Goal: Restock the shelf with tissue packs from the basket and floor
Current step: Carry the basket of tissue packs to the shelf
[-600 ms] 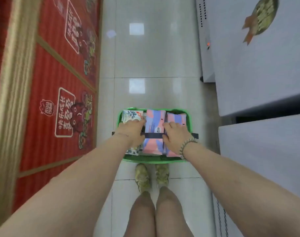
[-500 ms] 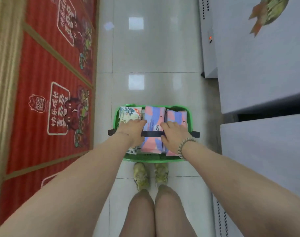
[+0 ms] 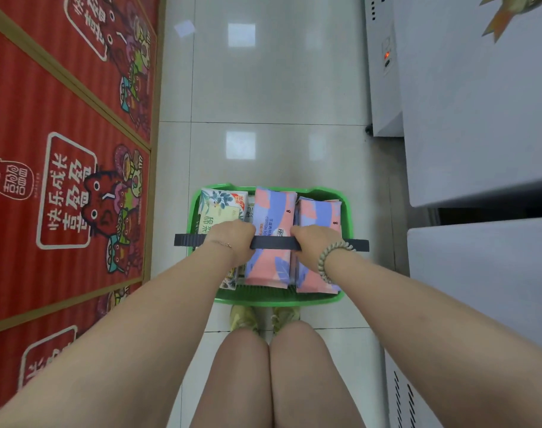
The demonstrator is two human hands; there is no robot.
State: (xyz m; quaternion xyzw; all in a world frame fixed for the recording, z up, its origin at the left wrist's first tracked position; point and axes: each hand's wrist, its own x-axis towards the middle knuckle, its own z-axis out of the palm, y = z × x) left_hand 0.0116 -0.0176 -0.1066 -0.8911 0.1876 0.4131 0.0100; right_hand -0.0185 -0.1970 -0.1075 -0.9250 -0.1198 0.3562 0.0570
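A green basket stands on the tiled floor just ahead of my feet. Inside it lie two pink-and-purple tissue packs and a white floral pack at the left. A dark handle runs across the basket's top. My left hand grips the handle left of its middle. My right hand, with a bead bracelet at the wrist, grips it right of its middle. Both hands' fingers curl round the bar.
Red printed cartons line the left side of the aisle. White freezer cabinets stand along the right. Glossy pale floor tiles stretch ahead between them. My knees and shoes show below the basket.
Both hands stay on the handle and the view has shifted slightly. The basket sits a little nearer the middle of the picture.
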